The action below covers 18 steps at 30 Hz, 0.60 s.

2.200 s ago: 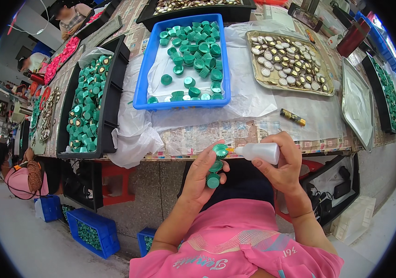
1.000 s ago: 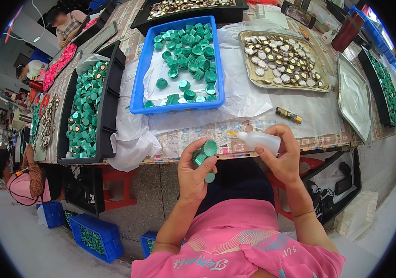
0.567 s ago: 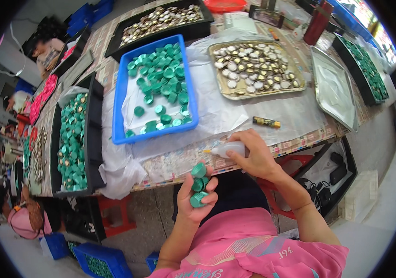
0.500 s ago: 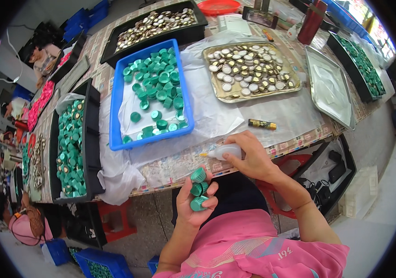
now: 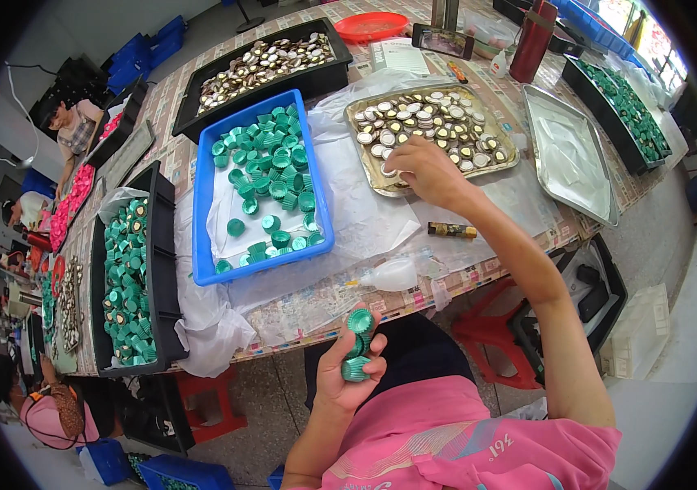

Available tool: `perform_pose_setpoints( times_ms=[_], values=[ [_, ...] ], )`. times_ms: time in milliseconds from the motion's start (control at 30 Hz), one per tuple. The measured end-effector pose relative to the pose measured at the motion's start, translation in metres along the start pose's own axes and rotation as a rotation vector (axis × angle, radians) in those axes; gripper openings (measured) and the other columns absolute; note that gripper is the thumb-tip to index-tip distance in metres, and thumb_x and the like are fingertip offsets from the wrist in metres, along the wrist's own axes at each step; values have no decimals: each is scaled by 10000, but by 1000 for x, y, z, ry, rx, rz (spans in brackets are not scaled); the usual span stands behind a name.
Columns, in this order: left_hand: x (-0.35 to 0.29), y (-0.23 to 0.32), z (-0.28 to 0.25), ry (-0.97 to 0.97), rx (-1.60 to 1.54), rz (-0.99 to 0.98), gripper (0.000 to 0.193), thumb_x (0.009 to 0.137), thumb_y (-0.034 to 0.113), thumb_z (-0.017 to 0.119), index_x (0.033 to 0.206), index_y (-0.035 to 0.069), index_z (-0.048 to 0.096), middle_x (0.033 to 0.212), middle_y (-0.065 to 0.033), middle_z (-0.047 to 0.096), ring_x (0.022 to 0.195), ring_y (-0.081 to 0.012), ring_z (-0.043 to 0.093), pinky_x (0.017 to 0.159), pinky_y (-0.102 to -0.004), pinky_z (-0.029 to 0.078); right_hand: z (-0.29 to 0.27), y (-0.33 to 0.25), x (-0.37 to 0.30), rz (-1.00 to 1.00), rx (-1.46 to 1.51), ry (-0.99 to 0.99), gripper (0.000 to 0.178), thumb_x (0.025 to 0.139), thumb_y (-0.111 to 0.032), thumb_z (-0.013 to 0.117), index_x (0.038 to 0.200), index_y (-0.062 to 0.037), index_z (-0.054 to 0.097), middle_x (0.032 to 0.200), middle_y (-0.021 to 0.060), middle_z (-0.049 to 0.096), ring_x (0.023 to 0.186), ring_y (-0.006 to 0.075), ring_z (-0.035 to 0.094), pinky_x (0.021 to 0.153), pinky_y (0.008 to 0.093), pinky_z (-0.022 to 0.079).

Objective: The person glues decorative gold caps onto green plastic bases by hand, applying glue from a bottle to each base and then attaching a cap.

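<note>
Right grip [image 5: 432, 170], bottle [image 5: 395, 276] now released, is reaching upper-centre discs [image 5: 446, 122], hold unclear; left grip [image 5: 344, 379] is holding green cups [image 5: 355, 370]

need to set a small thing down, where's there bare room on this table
White paper lies bare between the blue tray and the dark tube; so does patterned table covering left of the squeeze bottle. Crowded: the disc-covered metal tray under the right hand, and the packed black crate at far left.

At lower centre, the left hand [image 5: 339, 382] holds green fluted cups [image 5: 357, 370]; right of upper centre, the right hand [image 5: 430, 171] is over a tray [image 5: 491, 124] of round discs [image 5: 437, 122].
</note>
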State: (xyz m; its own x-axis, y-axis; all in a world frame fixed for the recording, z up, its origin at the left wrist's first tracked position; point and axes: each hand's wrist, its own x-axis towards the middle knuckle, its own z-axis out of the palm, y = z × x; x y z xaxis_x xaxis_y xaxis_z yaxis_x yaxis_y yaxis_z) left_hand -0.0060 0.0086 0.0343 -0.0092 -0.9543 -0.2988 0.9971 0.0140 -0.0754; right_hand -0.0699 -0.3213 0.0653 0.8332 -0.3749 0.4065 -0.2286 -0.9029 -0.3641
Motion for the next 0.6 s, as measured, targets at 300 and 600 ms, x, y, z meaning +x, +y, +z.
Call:
perform_pose_setpoints(
  times_ms=[300,600],
  values=[
    [-10,19,-10,64,-11,109,529,834,-17,593,1319,146,458,1225,-95,518,894,-173,518,624,-244,459,30,14,20,-163,-88,-5,101,786,-97,607,859,-67,670,845,98,610,844,294,584,743,389,478],
    [-11,35,-22,52,-101,117,475,838,17,594,1293,85,476,1205,-131,519,884,-186,519,585,-249,465,25,-96,-40,354,947,-97,182,890,-14,542,1054,-2,620,882,33,639,752,81,603,630,216,491]
  ],
)
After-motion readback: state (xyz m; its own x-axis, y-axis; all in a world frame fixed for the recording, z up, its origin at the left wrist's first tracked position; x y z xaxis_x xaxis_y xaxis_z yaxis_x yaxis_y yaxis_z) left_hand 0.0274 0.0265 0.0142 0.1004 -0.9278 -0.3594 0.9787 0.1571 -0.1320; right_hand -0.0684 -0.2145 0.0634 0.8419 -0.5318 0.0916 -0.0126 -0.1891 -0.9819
